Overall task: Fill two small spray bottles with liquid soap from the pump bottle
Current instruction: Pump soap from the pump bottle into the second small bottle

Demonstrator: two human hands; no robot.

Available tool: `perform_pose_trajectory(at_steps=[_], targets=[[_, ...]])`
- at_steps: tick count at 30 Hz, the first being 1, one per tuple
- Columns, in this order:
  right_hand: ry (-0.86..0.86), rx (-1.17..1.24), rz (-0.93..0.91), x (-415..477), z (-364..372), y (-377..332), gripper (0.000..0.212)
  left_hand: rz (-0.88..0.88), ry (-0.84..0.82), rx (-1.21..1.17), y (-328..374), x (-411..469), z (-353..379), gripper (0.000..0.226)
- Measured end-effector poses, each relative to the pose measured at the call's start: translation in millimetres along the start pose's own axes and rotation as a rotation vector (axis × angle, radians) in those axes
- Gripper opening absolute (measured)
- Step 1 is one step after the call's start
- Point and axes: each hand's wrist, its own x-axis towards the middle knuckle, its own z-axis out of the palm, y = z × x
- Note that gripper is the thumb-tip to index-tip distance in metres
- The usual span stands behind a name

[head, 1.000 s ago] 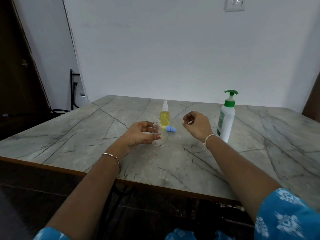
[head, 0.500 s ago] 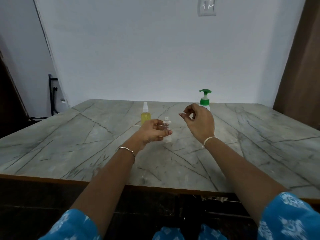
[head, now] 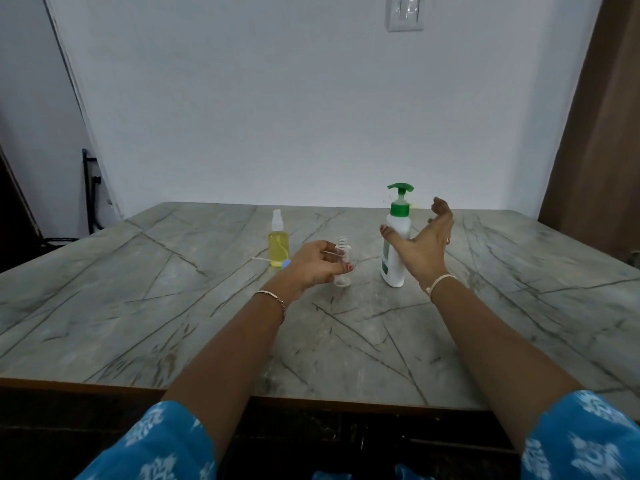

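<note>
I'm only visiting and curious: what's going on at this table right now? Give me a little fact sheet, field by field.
Left hand: grips the empty clear bottle, upright, top off
Right hand: open, thumb at the pump bottle, fingers not closed round it
Filled bottle: yellow liquid, sprayer on, standing
Blue sprayer top: lying beside the filled bottle
Surface: grey marble table

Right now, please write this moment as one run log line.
left hand: holds empty uncapped spray bottle | right hand: open, at pump bottle | filled spray bottle: upright on table
</note>
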Motion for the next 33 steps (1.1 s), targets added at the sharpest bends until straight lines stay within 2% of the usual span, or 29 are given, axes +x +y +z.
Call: perform_pose_trajectory(at_steps=[3,6,11,15,20,26,29,33], targets=[[-0.185,0.229,0.168,6.8,1.0,3.7,0.098,0.003,-0.007,0.019,-1.3,8.2,1.9,0.043],[-0.32,0.389,0.239,11.8,2.6,2.3,0.094,0.019,-0.007,0.053,-3.4,15.4,2.8,0.044],[-0.386,0.445,0.189,15.8,7.8,2.6,0.097,0.08,0.032,0.163,-8.1,20.5,3.8,0.047],[-0.351,0.429,0.101,15.7,7.1,0.1,0.107,0.144,0.066,0.232,-10.4,20.7,5.4,0.046],[-0.368,0.162,-0.202,14.9,-1.4,-12.2,0.116,0.151,0.051,0.228,-14.0,22.5,3.3,0.052],[-0.513,-0.222,-0.494,9.6,-5.7,-17.8,0.121,0.156,0.046,0.189,-15.6,21.8,2.6,0.061],[-0.57,-0.45,-0.559,10.9,-6.5,-16.7,0.116,0.165,0.062,0.144,-12.7,19.7,3.4,0.062],[-0.597,-0.6,-0.591,10.4,-7.8,-14.9,0.112,0.18,0.06,0.076,-9.0,17.2,5.0,0.051]])
